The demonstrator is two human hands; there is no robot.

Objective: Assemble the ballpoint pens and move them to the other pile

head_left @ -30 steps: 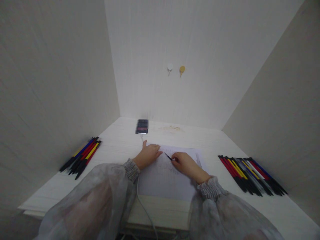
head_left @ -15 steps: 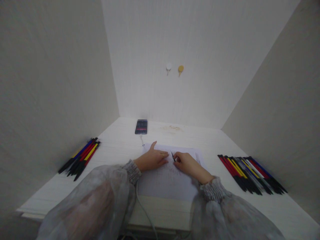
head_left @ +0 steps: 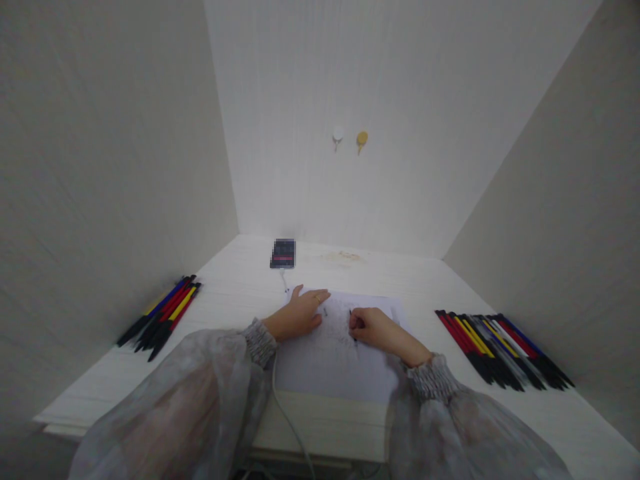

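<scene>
White paper sheets [head_left: 320, 373] with faint markings lie on the table in front of me. My left hand [head_left: 300, 315] rests on their upper left part, palm down, fingers stretched out and a ring on one of them. By its fingertips a tiny dark piece [head_left: 325, 311] shows on the paper; its kind is too small to make out. Over the right half of the paper, my right hand [head_left: 370, 327] is closed in a pinch on a thin dark pen-like stick [head_left: 351, 313]. The fingers hide the stick's middle, and a dark end pokes out below them.
Black pens with coloured sections [head_left: 173, 310] lie bunched at the left wall, and a row of similar pens [head_left: 500, 347] lies at the right. A blurred-out phone-like device [head_left: 283, 254] with a white cable stands at the back. Two small hooks [head_left: 362, 138] are on the back wall.
My left hand has slid left, away from my right hand, uncovering the tiny dark piece. My right hand has turned slightly and moved a little right, still pinching the stick.
</scene>
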